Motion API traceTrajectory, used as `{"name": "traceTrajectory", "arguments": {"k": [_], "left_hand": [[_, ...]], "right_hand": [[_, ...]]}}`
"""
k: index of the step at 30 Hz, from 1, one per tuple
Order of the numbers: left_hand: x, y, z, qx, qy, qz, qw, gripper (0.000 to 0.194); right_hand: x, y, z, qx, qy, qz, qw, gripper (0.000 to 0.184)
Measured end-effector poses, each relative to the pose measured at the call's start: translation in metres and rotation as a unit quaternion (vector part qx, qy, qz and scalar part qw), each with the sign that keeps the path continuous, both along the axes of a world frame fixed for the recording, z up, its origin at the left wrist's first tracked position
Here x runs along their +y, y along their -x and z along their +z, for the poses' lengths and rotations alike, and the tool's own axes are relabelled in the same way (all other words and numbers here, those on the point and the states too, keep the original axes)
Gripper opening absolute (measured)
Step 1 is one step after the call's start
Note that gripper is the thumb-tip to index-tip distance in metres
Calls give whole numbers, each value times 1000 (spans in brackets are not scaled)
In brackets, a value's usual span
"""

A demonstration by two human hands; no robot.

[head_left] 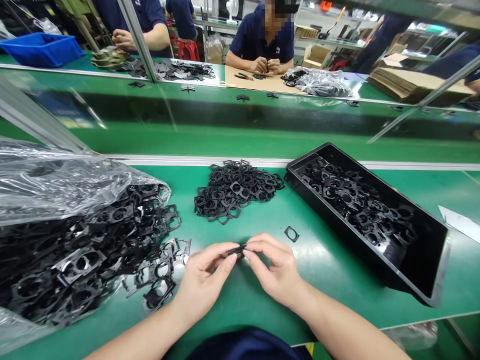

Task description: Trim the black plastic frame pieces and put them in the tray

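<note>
Between my two hands is a small black plastic part (237, 249), seen nearly edge-on, so its outline is unclear. My left hand (204, 275) pinches its left end, and my right hand (275, 267) pinches the right end with thumb and fingers. Just beyond my right hand, a single black ring-shaped frame (286, 233) lies flat on the green table. Farther out sits a heap of similar black rings (240, 190). On the left, many black plates with round holes (78, 265) spill from a clear plastic bag (75, 185).
A black tray (360, 240) holding many black parts stands at the right, angled on the table. White paper (461, 222) lies past it. A metal rail (210, 161) runs behind the heap. Across a green conveyor strip (225, 142) carrying small parts, co-workers sit beside a blue bin (43, 50) and cardboard (416, 85).
</note>
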State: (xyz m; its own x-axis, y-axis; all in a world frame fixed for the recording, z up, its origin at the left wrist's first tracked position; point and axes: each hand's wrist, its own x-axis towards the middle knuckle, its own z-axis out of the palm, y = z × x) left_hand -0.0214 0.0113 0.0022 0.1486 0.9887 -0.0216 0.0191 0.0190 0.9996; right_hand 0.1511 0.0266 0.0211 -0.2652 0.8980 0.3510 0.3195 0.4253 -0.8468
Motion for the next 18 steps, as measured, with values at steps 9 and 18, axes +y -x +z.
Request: {"name": "traceTrajectory", "arguments": {"k": [9, 18], "left_hand": [[7, 2, 1, 156, -218, 34, 963, 26], [4, -1, 2, 190, -307, 22, 932, 37]], "right_hand": [[2, 5, -6, 82, 161, -19, 983, 14], [5, 6, -4, 187, 309, 10, 933, 26]]}}
